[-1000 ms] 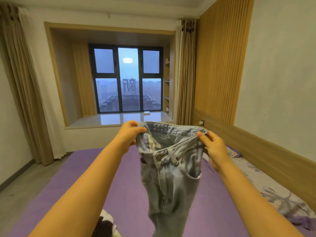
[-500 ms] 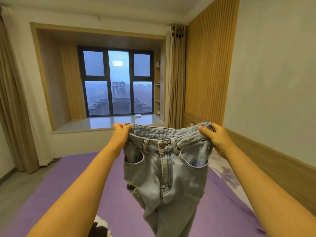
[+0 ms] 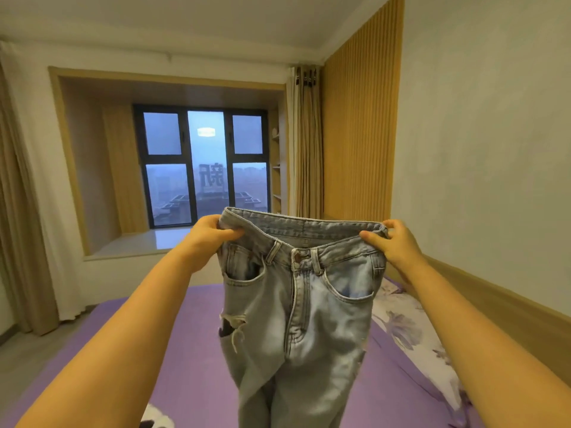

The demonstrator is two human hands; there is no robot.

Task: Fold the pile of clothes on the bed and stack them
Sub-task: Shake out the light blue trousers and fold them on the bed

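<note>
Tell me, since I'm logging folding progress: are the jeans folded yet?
Not folded. Left hand and right hand pinch the jeans by the waistband, hanging full-length above the bed.

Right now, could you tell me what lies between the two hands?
In the head view, only the jeans' waistband spans between the left hand and right hand, held above the bed.

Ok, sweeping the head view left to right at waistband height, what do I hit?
Left curtain → window → left hand pinching one end of the waistband → jeans, held up front-facing → right hand gripping the other end → plain wall.
</note>
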